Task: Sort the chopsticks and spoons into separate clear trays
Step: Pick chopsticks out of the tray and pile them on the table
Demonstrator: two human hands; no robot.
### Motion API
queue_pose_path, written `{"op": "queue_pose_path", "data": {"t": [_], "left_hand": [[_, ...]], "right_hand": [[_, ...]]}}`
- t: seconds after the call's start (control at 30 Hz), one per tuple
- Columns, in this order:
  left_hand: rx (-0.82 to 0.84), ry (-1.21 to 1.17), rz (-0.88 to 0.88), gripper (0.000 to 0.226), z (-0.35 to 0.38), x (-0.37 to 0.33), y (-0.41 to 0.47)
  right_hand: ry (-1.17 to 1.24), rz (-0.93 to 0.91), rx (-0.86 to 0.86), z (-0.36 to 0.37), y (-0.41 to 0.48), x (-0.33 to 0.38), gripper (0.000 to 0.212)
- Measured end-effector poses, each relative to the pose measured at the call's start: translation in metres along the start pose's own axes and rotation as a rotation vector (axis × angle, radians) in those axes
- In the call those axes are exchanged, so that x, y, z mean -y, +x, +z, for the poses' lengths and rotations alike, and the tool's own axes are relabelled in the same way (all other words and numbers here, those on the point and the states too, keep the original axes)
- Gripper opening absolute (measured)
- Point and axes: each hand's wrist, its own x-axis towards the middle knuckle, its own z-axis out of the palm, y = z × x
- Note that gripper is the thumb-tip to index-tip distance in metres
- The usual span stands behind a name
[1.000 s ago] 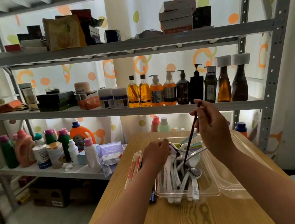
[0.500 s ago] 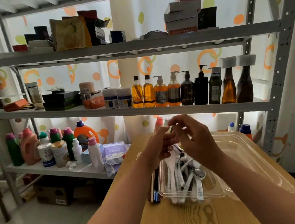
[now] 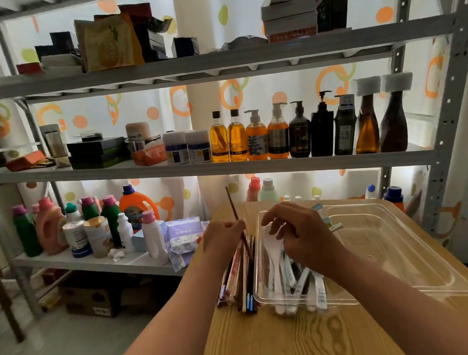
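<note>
Dark chopstick [image 3: 234, 214] gripped upright by left hand [image 3: 224, 237] above chopstick pile [image 3: 240, 278]; right hand [image 3: 298, 233] curled over white spoons [image 3: 275, 266] in clear tray [image 3: 393, 246]; spoon-handle print illegible.

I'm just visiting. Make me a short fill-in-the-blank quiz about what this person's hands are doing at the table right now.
1. The left hand holds a dark ____ upright.
2. The white spoons lie in a clear ____.
3. The right hand is over the ____.
4. The chopstick pile lies ____ of the spoons.

Missing words: chopstick; tray; spoons; left
</note>
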Motion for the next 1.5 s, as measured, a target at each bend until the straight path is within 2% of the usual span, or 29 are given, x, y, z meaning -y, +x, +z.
{"op": "queue_pose_path", "data": {"t": [0.1,0.27,0.5,0.7,0.83,0.9,1.0,1.17,1.33,1.5], "left_hand": [[-0.035,0.325,0.023,0.037,0.001,0.017,0.001],[0.002,0.657,0.005,0.039,0.009,0.044,0.004],[0.019,0.848,0.031,0.040,0.021,0.060,0.004],[-0.002,0.852,0.054,0.043,0.026,0.064,0.005],[-0.007,0.851,0.085,0.053,0.027,0.063,0.003],[-0.006,0.810,0.073,0.055,0.028,0.062,0.003],[-0.053,0.637,0.037,0.044,0.031,0.052,0.004],[0.005,0.440,0.032,0.037,0.044,0.021,0.000],[0.047,0.548,0.053,0.057,0.064,0.009,-0.008],[0.057,0.645,0.084,0.056,0.074,0.015,-0.017]], "right_hand": [[-0.036,0.032,0.008,0.000,-0.005,-0.003,0.030],[-0.074,0.075,0.016,0.001,-0.009,-0.007,0.025],[-0.073,0.299,0.177,-0.002,-0.016,-0.019,0.036],[0.003,0.466,0.435,-0.007,-0.023,-0.022,0.038],[-0.031,0.550,0.571,-0.011,-0.028,-0.026,0.030],[-0.088,0.575,0.601,-0.013,-0.030,-0.028,0.031],[-0.207,0.587,0.635,-0.015,-0.029,-0.031,0.032],[-0.487,0.601,0.696,-0.005,-0.027,-0.032,0.017],[-0.610,0.663,0.778,0.017,-0.028,-0.030,0.029],[-0.761,0.733,0.795,0.020,-0.026,-0.035,0.036]]}}
